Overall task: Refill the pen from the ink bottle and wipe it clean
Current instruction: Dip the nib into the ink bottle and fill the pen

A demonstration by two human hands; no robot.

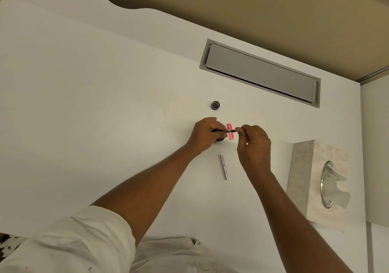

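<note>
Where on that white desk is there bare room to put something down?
The desk is bare across its whole left side, and between the cable hatch and the hands. It is crowded around the hands, where the bottle cap, pink piece and metal pen barrel lie. The tissue box fills the right edge.

Both hands hold a thin dark pen part over the white desk. The left hand grips it; the right hand pinches its end

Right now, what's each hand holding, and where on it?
Left hand grips the dark pen section at its left part; right hand fingers pinch its right end. The exact contact is too small to tell.
</note>
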